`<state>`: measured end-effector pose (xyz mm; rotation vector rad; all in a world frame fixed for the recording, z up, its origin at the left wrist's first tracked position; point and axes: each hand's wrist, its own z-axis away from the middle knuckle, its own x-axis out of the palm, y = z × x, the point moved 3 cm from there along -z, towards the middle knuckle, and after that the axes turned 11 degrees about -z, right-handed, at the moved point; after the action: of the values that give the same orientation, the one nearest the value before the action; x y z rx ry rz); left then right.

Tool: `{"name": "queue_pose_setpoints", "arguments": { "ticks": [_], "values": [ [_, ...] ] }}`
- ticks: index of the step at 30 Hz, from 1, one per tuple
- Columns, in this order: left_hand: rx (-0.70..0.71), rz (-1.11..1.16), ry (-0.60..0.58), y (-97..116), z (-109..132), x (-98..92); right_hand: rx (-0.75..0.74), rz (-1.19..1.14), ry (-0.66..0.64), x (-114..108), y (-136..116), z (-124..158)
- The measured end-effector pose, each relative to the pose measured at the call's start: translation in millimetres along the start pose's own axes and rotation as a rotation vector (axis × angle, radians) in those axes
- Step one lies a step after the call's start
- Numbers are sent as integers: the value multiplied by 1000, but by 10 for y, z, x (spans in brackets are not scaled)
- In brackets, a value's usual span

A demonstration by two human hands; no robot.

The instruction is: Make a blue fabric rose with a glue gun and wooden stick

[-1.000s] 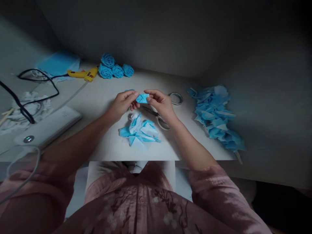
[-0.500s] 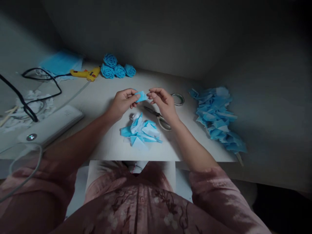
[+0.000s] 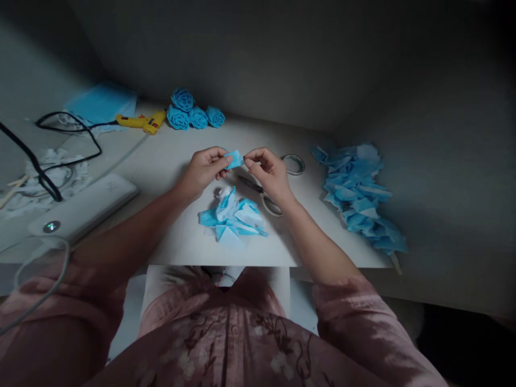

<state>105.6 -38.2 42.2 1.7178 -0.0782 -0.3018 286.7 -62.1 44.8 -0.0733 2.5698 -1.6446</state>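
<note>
A small blue piece of material (image 3: 235,159) is pinched between the thumb and fingers of my left hand (image 3: 205,169). My right hand (image 3: 270,174) has its thumb and fingertips pressed together at the piece's right edge. Beneath my hands lies a loose heap of blue and white scraps (image 3: 236,215) on the pale table (image 3: 177,242). Scissors (image 3: 270,205) rest partly behind my right hand, blades toward the left. Just beyond that hand sits a roll of tape (image 3: 294,164).
Several blue rosettes (image 3: 197,117) stand at the back beside a yellow glue gun (image 3: 151,122) and blue sheets (image 3: 102,102). On the left are a white power strip-like box (image 3: 88,204), cables and white scraps (image 3: 60,161). A blue scrap pile (image 3: 358,193) covers the right side.
My right hand's fingers have closed together at the piece's right edge, where they were slightly apart before. My left hand has barely moved.
</note>
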Motion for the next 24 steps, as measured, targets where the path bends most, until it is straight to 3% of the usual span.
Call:
{"name": "queue_pose_setpoints", "arguments": {
  "ticks": [9, 24],
  "values": [
    [-1, 9, -49, 3, 10, 30, 213, -143, -43, 24, 92, 13],
    [8, -42, -95, 37, 37, 45, 185, -104, -25, 38, 54, -1]
  ]
}}
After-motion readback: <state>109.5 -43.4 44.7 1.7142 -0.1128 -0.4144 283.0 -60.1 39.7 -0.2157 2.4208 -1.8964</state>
